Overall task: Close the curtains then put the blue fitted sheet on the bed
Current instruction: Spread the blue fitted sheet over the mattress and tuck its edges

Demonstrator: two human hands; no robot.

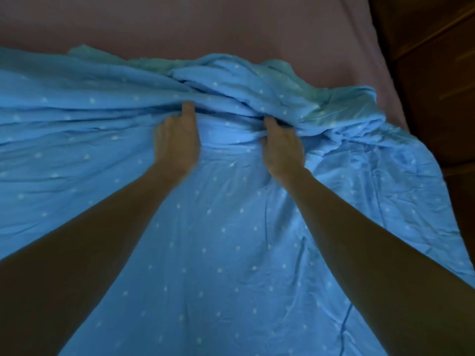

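Blue white-dotted fitted sheet (231,240), rumpled, bunched across the pinkish bed (205,27)

- I see the fitted sheet (231,240) lying on the bed (205,27). It covers the near part, and the far strip of the bed is uncovered.
- The sheet's bunched edge runs left to right, just behind both hands.
- Left hand (177,142) and right hand (282,147) are side by side at centre, apart, each gripping a fold.
- Wooden furniture (431,73) stands right of the bed.

Dim room light, dark brown wooden surface (434,73) along the right edge
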